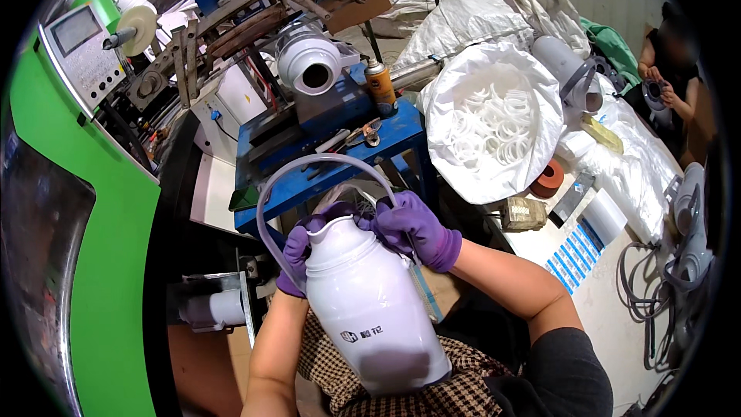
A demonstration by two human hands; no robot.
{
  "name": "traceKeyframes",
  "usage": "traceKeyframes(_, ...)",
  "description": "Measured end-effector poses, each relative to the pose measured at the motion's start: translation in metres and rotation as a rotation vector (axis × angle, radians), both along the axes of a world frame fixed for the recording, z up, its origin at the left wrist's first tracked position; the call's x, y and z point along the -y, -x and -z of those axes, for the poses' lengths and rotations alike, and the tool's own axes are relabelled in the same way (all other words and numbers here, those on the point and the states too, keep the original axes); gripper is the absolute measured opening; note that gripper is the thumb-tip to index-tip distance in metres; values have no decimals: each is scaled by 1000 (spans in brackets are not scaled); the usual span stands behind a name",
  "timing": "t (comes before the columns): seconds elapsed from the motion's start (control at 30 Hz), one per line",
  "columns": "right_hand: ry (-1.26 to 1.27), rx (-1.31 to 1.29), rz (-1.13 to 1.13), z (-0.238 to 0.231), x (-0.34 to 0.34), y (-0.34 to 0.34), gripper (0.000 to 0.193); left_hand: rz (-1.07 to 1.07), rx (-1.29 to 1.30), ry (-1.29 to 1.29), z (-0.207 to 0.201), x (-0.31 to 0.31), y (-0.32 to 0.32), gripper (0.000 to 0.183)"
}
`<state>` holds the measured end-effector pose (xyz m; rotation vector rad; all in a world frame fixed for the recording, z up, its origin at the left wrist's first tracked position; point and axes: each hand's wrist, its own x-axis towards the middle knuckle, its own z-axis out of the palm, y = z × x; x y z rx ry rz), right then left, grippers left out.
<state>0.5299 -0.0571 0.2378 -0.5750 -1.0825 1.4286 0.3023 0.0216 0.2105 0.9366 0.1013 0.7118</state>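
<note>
A pale grey thermos jug [367, 297] with a spouted neck leans over my checked lap, its neck pointing away from me. A curved grey plastic carrying handle [328, 159] arches beyond the neck, its ends running down both sides. My left hand [296, 253], in a purple glove, is closed at the left of the neck, around the jug's edge and the handle's left end. On the other side, my gloved right hand [415, 230] grips the handle's right end beside the neck. Its fingertips are partly hidden.
A blue bench [401, 135] carries another grey jug part [309, 62], a spray can [380, 86] and hand tools. To the right, a white sack [440, 154] holds white rings [498, 123] near a reddish-brown roll [548, 177]. A green machine [116, 262] borders the left; another person [671, 85] works far right.
</note>
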Motion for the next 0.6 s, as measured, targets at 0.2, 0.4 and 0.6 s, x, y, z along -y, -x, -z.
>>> traceKeyframes(0.2, -476, 471, 212, -8, 7, 4, 14, -164, -202, 25, -7, 8, -6, 72)
traceKeyframes(0.4, -1174, 682, 693, -19, 15, 16, 13, -68, -130, -137, -21, 10, -26, 72)
traceKeyframes(0.6, -78, 227, 460, 6, -10, 31, 24, 28, 36, 84, 18, -11, -16, 75)
